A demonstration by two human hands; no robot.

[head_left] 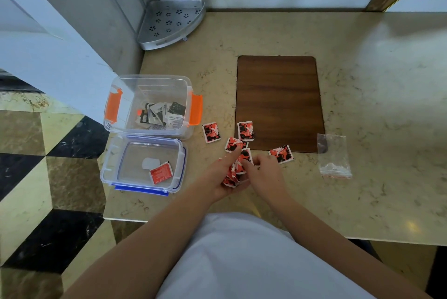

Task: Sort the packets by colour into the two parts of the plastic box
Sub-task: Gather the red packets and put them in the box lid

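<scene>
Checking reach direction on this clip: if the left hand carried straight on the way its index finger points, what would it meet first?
Probably the red packet already at the left hand's index fingertip, then the one on the brown mat's near corner; depth is uncertain.

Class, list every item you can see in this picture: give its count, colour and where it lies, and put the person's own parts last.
Deep box: one, clear with orange clasps, left on the counter.
Black-and-white packets: a pile, count unclear, inside the deep box.
Shallow tray: one, clear with blue trim, just in front of the deep box.
Red packet in tray: one.
Loose red packets: four, e.g., between box and board; one overlaps the board's near edge.
Wooden board: one, brown, mid-counter.
Plastic bag: one, clear, right of the board.
Corner shelf: one, silver, far left corner.
Counter: beige marble.
Left hand: holds a bunch of red packets.
Right hand: pinches a packet of that bunch.
</scene>
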